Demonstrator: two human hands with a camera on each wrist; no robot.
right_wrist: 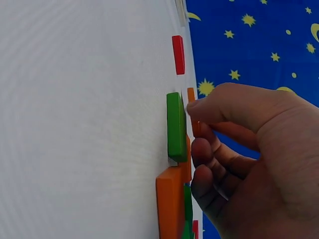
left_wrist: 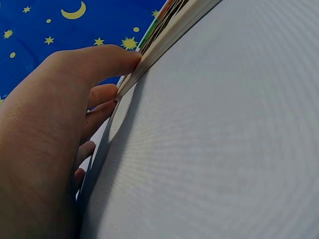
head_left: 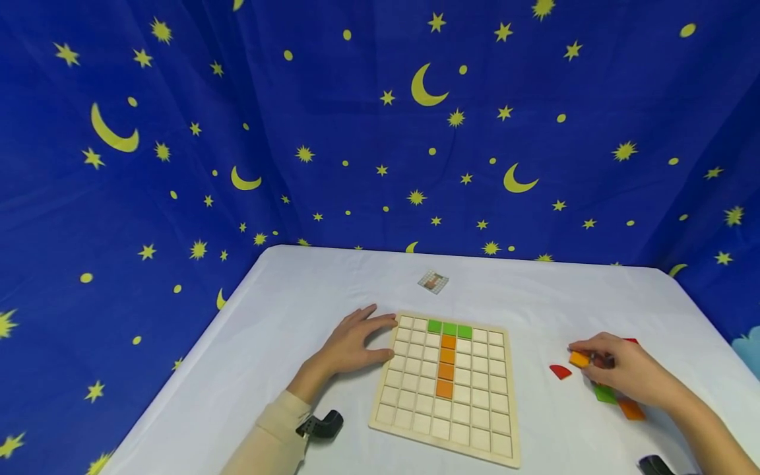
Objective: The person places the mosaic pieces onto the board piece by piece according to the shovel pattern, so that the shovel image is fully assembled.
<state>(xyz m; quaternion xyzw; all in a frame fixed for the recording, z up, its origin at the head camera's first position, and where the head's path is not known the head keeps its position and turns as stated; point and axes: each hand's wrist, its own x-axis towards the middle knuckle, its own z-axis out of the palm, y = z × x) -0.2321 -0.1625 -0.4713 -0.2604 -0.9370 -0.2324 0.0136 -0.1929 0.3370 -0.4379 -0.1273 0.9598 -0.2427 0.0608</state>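
A square wooden grid board [head_left: 439, 447] lies on the table, holding a row of three green squares [head_left: 450, 329] at its far side and a column of several orange squares [head_left: 446, 372] below them. My left hand [head_left: 351, 344] rests beside the board, thumb and index fingertips against its left edge. Off to the right, my right hand [head_left: 632, 375] pinches an orange square tile [head_left: 579, 359] between thumb and fingers. Beneath and around that hand lie loose pieces: a green tile [right_wrist: 176, 127], an orange tile [right_wrist: 172, 204] and others partly hidden by the hand.
A red quarter-round piece [head_left: 560, 372] lies just left of the right hand. Beyond the board is a small picture card [head_left: 433, 282] printed with a grid. White cloth covers the table [head_left: 320, 284], and a blue curtain [head_left: 368, 132] with moons and stars hangs behind.
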